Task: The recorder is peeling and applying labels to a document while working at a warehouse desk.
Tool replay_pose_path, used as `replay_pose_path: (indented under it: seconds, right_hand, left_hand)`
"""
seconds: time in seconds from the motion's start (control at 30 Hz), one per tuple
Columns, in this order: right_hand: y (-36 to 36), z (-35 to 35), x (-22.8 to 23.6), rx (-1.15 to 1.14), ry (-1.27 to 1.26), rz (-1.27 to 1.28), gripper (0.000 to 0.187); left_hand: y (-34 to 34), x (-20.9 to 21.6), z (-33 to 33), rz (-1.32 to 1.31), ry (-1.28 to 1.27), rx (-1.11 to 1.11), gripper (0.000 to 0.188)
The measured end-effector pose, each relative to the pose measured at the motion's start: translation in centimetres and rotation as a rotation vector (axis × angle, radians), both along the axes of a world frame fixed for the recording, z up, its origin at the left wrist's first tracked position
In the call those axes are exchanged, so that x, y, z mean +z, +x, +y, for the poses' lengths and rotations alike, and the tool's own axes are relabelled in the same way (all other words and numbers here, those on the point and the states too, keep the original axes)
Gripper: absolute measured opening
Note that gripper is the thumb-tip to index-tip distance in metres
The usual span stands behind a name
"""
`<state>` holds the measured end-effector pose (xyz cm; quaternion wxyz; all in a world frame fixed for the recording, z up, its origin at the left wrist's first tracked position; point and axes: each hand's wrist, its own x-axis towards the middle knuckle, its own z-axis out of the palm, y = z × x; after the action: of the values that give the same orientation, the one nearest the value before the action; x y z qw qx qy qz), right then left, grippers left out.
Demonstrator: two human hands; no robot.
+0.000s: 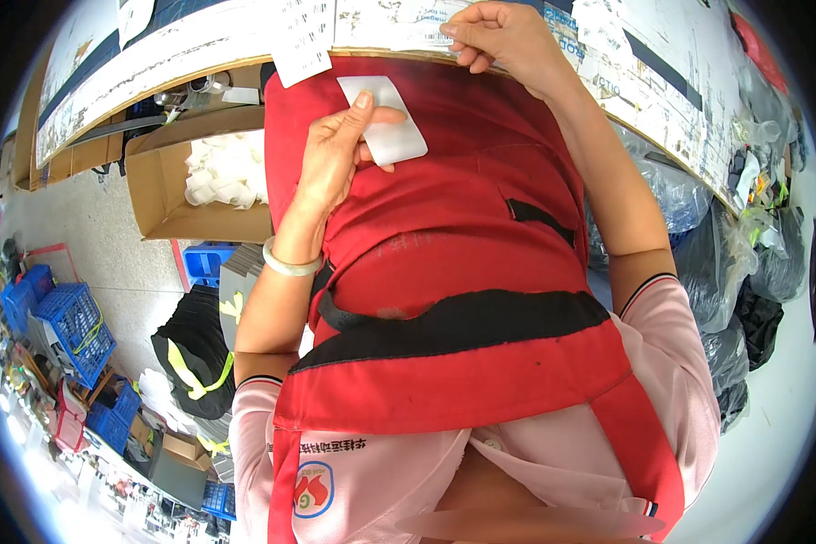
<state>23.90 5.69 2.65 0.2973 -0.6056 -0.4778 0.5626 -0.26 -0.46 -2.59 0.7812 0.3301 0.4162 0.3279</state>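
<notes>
My left hand (340,145) is closed on a white card with rounded corners (399,136), thumb on top and fingers beneath, in front of the red apron (462,218). Further up and to the right, my right hand (508,41) hovers at the edge of the work table (199,50). Its thumb and fingertips are drawn together in a pinch. Whatever they may hold is too small to make out. Between the card and the table top, a strip of printed white labels (302,54) hangs over the table's front edge.
An open cardboard box (159,181) with crumpled white pieces (227,172) stands below the table at left. Blue plastic crates (74,331) and a stack of black items (195,349) are further left. Filled plastic bags (712,263) crowd the right side.
</notes>
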Motion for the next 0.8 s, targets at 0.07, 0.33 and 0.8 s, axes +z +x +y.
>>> replay_pose_path:
  seconds: [0.07, 0.33, 0.8]
  right_hand:
    - [-0.1, 0.1, -0.1, -0.006, -0.004, -0.011, 0.018]
    - [-0.1, 0.1, -0.4, -0.003, 0.007, -0.019, 0.019]
    - [0.2, 0.7, -1.9, 0.004, 0.007, 0.01, 0.018]
  left_hand:
    - [0.0, -0.1, 0.0, 0.003, -0.008, 0.002, 0.051]
    - [0.0, -0.5, 0.0, -0.002, -0.017, 0.01, 0.048]
    - [0.0, -0.4, 0.1, -0.009, -0.023, 0.015, 0.047]
